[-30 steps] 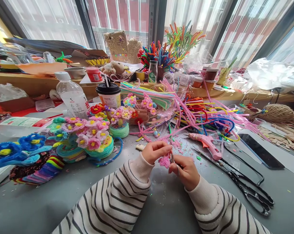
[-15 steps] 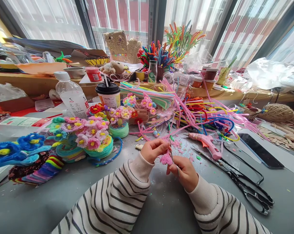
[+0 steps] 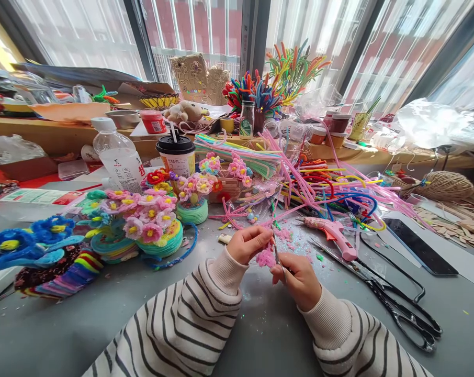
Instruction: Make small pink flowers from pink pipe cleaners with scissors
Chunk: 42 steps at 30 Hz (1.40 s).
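My left hand (image 3: pixel 249 244) pinches a small fluffy pink pipe-cleaner piece (image 3: pixel 265 258) between thumb and fingers, above the middle of the grey table. My right hand (image 3: pixel 300 280) is closed around small metal scissors (image 3: pixel 277 252), whose blades point up beside the pink fluff. Its fingers hide most of the scissor handles. Pink fluff clippings (image 3: pixel 286 234) lie scattered on the table just behind my hands. A pink hot glue gun (image 3: pixel 333 235) and large black-handled scissors (image 3: pixel 390 298) rest to the right of my right hand.
Pipe-cleaner flower pots (image 3: pixel 158 238) stand to the left, near a plastic bottle (image 3: pixel 121 162) and a lidded cup (image 3: pixel 177 154). Loose pink pipe cleaners (image 3: pixel 300 180) pile up behind. A phone (image 3: pixel 419 246) and a ball of twine (image 3: pixel 451 185) are at the right.
The scissors and my right hand have shifted slightly against the pink piece, which has tilted a little left. My left hand keeps its pinch.
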### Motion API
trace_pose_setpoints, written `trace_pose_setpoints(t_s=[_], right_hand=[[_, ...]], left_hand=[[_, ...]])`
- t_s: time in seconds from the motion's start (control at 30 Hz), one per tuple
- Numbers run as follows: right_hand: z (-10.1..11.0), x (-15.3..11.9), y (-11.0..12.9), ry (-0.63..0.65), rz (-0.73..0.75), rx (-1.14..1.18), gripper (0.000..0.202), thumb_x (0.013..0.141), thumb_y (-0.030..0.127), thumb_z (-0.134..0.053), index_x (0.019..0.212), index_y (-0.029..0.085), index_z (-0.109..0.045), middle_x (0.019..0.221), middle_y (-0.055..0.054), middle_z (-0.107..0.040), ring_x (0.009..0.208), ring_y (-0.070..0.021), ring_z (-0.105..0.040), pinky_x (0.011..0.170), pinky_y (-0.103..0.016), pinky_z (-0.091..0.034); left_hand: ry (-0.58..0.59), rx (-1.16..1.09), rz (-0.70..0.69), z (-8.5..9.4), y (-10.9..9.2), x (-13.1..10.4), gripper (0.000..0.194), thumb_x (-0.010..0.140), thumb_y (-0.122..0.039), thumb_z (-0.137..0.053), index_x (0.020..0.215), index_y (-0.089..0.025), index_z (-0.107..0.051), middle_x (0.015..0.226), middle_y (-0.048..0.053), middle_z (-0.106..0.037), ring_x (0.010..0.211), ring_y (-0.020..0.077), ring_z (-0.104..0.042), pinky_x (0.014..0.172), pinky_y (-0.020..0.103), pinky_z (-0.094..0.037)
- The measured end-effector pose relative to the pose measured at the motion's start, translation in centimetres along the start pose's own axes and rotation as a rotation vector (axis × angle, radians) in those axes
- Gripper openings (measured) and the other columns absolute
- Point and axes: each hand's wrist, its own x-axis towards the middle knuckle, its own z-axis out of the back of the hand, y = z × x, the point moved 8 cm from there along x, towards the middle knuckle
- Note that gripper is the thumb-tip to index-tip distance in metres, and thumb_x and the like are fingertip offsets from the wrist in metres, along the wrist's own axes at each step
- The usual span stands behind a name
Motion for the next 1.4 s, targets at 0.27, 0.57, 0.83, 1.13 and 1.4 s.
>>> trace_pose_setpoints(t_s=[0.27, 0.57, 0.83, 1.13, 1.4], right_hand=[[0.2, 0.0, 0.2, -0.02, 0.028, -0.002, 0.053, 0.075, 0.051, -0.03, 0.04, 0.015, -0.045, 0.037, 0.0, -0.044, 0.038, -0.0075, -0.041, 0.041, -0.018, -0.032], [-0.1, 0.0, 0.5, -0.006, 0.046, 0.011, 0.052, 0.076, 0.05, -0.03, 0.041, 0.015, -0.044, 0.038, -0.001, -0.047, 0.038, -0.0075, -0.043, 0.04, -0.017, -0.032], [0.1, 0.0, 0.4, -0.023, 0.039, 0.001, 0.051, 0.076, 0.05, -0.031, 0.04, 0.015, -0.043, 0.038, -0.001, -0.047, 0.037, -0.0074, -0.042, 0.04, -0.017, -0.032], [-0.2, -0.2, 0.2, 0.022, 0.014, 0.036, 0.055, 0.075, 0.054, -0.026, 0.042, 0.014, -0.045, 0.039, -0.002, -0.047, 0.038, -0.0081, -0.042, 0.041, -0.019, -0.032], [-0.2, -0.2, 0.2, 0.024, 0.01, 0.076, 0.056, 0.074, 0.056, -0.026, 0.042, 0.014, -0.045, 0.04, -0.002, -0.046, 0.039, -0.0084, -0.042, 0.041, -0.019, -0.032]], left_hand=[[0.032, -0.105, 0.011, -0.6, -0.4, -0.1, 0.025, 0.05, -0.033, -0.065, 0.05, -0.01, -0.054, 0.047, -0.001, -0.05, 0.046, 0.0044, -0.043, 0.046, 0.018, -0.029], [0.066, -0.09, 0.042, -0.9, -0.4, -0.1, 0.025, 0.051, -0.032, -0.064, 0.048, -0.01, -0.054, 0.044, 0.0, -0.049, 0.044, 0.0059, -0.043, 0.046, 0.019, -0.03], [0.086, -0.082, 0.039, -0.8, -0.3, -0.1, 0.024, 0.054, -0.033, -0.061, 0.049, -0.01, -0.054, 0.045, 0.0, -0.048, 0.044, 0.0057, -0.043, 0.046, 0.019, -0.031], [0.082, -0.116, 0.06, -1.3, -0.5, -0.2, 0.025, 0.049, -0.032, -0.065, 0.046, -0.01, -0.055, 0.042, 0.0, -0.05, 0.043, 0.0059, -0.045, 0.045, 0.019, -0.032], [0.089, -0.128, 0.069, -1.4, -0.4, -0.2, 0.024, 0.049, -0.031, -0.065, 0.048, -0.01, -0.056, 0.044, 0.0, -0.052, 0.043, 0.006, -0.046, 0.044, 0.019, -0.033]])
